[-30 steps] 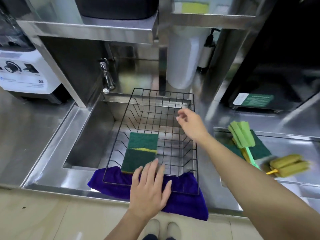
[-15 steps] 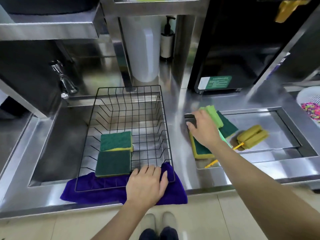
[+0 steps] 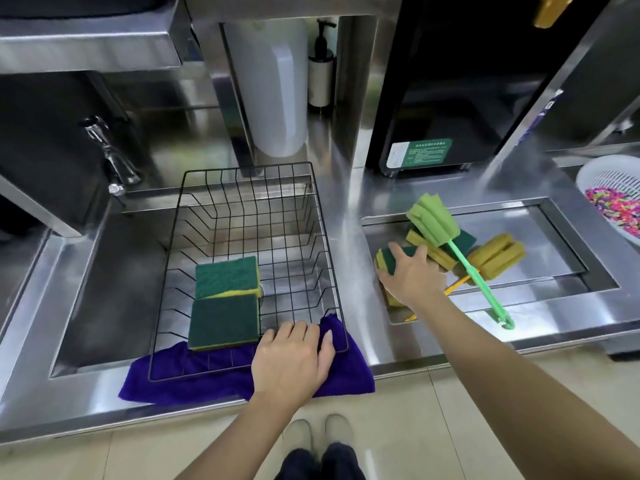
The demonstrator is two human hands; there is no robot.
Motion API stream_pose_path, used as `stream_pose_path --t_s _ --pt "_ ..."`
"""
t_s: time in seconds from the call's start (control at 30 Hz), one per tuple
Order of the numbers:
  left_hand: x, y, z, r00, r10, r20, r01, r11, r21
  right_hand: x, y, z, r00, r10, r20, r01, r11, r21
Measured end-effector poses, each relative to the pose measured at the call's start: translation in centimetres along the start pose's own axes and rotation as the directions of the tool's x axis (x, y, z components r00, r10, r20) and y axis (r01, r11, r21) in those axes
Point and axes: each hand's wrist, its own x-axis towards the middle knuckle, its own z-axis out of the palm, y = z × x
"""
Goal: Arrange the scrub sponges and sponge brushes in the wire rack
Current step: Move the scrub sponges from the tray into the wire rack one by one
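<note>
A black wire rack [image 3: 322,216] sits over the left sink with two green-and-yellow scrub sponges, one farther back [image 3: 227,277] and one near the front [image 3: 223,322]. My left hand [image 3: 292,362] rests on the rack's front rim, fingers curled over the wire. In the right recessed tray, my right hand [image 3: 412,275] grips a green-and-yellow scrub sponge [image 3: 391,259]. Beside it lie another scrub sponge [image 3: 429,251], a green sponge brush [image 3: 433,220] with a long green handle, and a yellow sponge brush [image 3: 495,254].
A purple cloth [image 3: 194,379] lies under the rack's front edge on the steel counter. A tap [image 3: 110,157] stands at the sink's back left. A white colander [image 3: 613,199] with coloured bits sits at far right. A black appliance [image 3: 450,98] and soap dispenser [image 3: 320,74] stand behind.
My right hand has shifted from on top of the sponge pile to its near-left sponge and closed on it; the green brush now shows fully. My left hand stays on the rack's rim.
</note>
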Motion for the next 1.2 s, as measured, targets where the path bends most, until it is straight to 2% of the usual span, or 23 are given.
stream_pose_path --t_s 0.07,0.13,0.2,0.33,0.5,0.67,0.8,0.9,1.0,1.1,1.2 --pt "0.0 0.0 0.0 1.000 0.003 0.004 -0.003 1.000 -0.011 0.2 0.5 -0.1 0.994 0.021 0.106 -0.029 0.997 0.075" --pt "-0.1 -0.1 0.0 1.000 0.007 0.010 -0.007 1.000 -0.017 0.3 0.7 -0.2 0.995 0.027 0.098 -0.039 0.993 0.113" --pt "0.0 -0.1 0.0 1.000 0.010 0.017 -0.010 1.000 -0.019 0.2 0.6 -0.5 0.998 0.050 0.024 -0.055 0.972 0.227" --pt "0.0 -0.2 -0.2 0.999 -0.003 0.035 0.005 0.999 -0.046 0.0 -0.9 -1.6 0.971 0.097 -0.218 0.015 0.887 0.462" --pt "-0.5 -1.0 -0.4 1.000 0.003 -0.004 -0.004 0.998 -0.066 0.3 -4.3 -3.4 0.961 0.004 -0.275 0.146 0.841 0.521" --pt "-1.6 -3.6 -0.7 0.995 -0.053 -0.088 0.051 0.998 -0.026 0.1 -8.6 -3.9 0.945 -0.071 -0.319 0.268 0.729 0.630" --pt "-2.7 -6.2 -0.8 0.980 -0.115 -0.163 0.115 0.993 -0.006 0.0 -12.3 -3.2 0.934 -0.201 -0.296 0.350 0.684 0.639" --pt "-3.4 -7.4 -0.7 0.971 -0.148 -0.186 0.151 0.989 0.003 0.1 -14.6 -2.2 0.932 -0.248 -0.263 0.354 0.774 0.526" --pt "-3.6 -7.6 -0.7 0.970 -0.156 -0.188 0.163 0.986 0.024 0.1 -16.1 -1.6 0.895 -0.278 -0.350 0.403 0.841 0.361" --pt "-3.6 -7.5 -0.6 0.969 -0.158 -0.188 0.166 0.986 0.030 0.5 -18.1 -1.0 0.866 -0.405 -0.291 0.491 0.797 0.351" --pt "-3.7 -7.5 -0.5 0.970 -0.155 -0.189 0.162 0.986 0.025 1.1 -20.1 -0.4 0.855 -0.491 -0.165 0.506 0.723 0.471"
